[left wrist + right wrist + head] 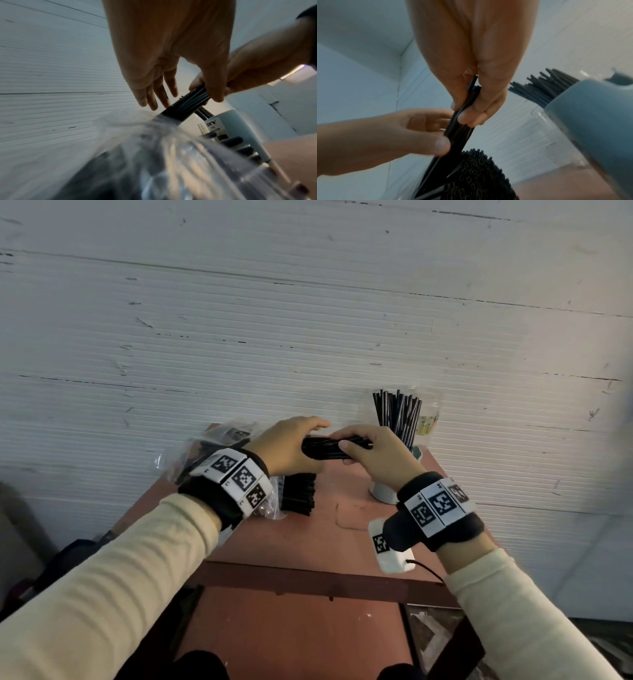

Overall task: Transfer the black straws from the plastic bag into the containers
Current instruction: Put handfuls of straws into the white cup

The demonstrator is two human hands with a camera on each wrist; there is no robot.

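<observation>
A bundle of black straws (pixel 327 447) is held level above the table between both hands. My left hand (pixel 308 441) grips its left part, thumb and fingers curled round it (pixel 443 129). My right hand (pixel 352 448) pinches its right end (pixel 465 106). In the left wrist view the bundle (pixel 185 104) runs from under my thumb into the clear plastic bag (pixel 154 155). The bag (pixel 202 453) lies at the table's left, with more straws (pixel 298 494) stacked at its mouth. A clear container (pixel 399 412) full of upright straws stands at the back right.
A white cup (pixel 382 491) stands on the red-brown table (pixel 325 539) just below my right wrist, near the clear container. A white ribbed wall (pixel 308 320) runs close behind the table. The table's front edge has a dark red rail.
</observation>
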